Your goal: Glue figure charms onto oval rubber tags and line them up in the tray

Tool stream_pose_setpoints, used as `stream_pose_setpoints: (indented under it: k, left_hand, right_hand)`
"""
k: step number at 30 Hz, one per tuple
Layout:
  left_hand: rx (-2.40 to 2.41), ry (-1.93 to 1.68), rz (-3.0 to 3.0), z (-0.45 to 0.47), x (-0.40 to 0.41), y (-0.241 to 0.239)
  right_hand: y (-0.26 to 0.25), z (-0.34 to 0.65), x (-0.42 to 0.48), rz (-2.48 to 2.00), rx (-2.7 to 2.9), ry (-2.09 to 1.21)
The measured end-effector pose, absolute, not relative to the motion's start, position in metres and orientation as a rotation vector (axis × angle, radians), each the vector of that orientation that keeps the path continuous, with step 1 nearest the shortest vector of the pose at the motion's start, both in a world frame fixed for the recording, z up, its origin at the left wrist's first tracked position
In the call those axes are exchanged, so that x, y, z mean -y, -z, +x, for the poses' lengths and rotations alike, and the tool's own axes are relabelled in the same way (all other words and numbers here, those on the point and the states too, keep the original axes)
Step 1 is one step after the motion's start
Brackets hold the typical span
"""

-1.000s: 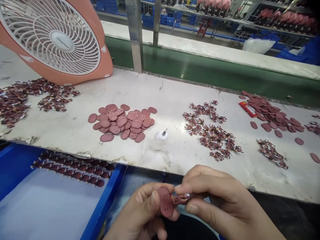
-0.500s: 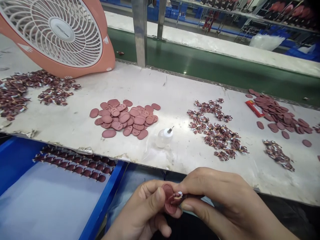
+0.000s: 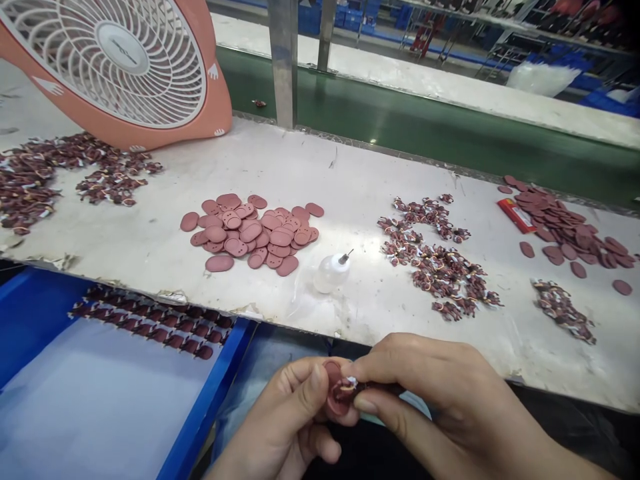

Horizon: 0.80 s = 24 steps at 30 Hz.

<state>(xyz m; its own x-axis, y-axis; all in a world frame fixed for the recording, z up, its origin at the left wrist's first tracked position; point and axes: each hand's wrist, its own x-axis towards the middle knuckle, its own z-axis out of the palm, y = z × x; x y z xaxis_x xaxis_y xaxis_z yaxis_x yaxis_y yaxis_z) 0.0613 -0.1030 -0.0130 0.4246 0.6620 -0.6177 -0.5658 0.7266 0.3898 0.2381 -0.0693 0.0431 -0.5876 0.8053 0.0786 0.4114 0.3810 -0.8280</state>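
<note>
Between thumb and fingers, my left hand [image 3: 287, 417] pinches a reddish-brown oval base [image 3: 334, 373] by its edge. My right hand [image 3: 425, 393] grips a small painted figurine [image 3: 349, 385], brown with white and yellow parts, and presses it against the base's face. Fingers cover most of the figurine. Beyond my hands, a clear squeeze bottle [image 3: 331, 273] with a thin metal tip stands on the white worktable [image 3: 280, 163]. Left of the bottle lies a pile of oval bases [image 3: 255, 233]; to its right, a pile of figurines [image 3: 445, 273].
An orange fan [image 3: 125, 60] stands at the left, behind more figurines [image 3: 35, 177]. The blue tray [image 3: 187, 427] below holds rows of figurines on bases [image 3: 150, 327]. At the right are a red box [image 3: 517, 215], more bases [image 3: 570, 227] and figurines [image 3: 563, 310]. Behind runs a green belt [image 3: 400, 127].
Both hands have moved slightly up and left in view, and the figurine sits closer against the base. The camera view has shifted a little.
</note>
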Motion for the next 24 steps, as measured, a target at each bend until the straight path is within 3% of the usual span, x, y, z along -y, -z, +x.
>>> stream_pose_setpoints:
  k: [11, 24]
  left_hand:
    - [-0.827, -0.718, 0.097, 0.057, 0.098, 0.007]
    - [-0.803, -0.757, 0.090, 0.056, 0.100, 0.004]
  right_hand:
    - [-0.046, 0.240, 0.069, -1.032, 2.200, -1.149]
    - [-0.045, 0.240, 0.074, -1.024, 2.351, -0.935]
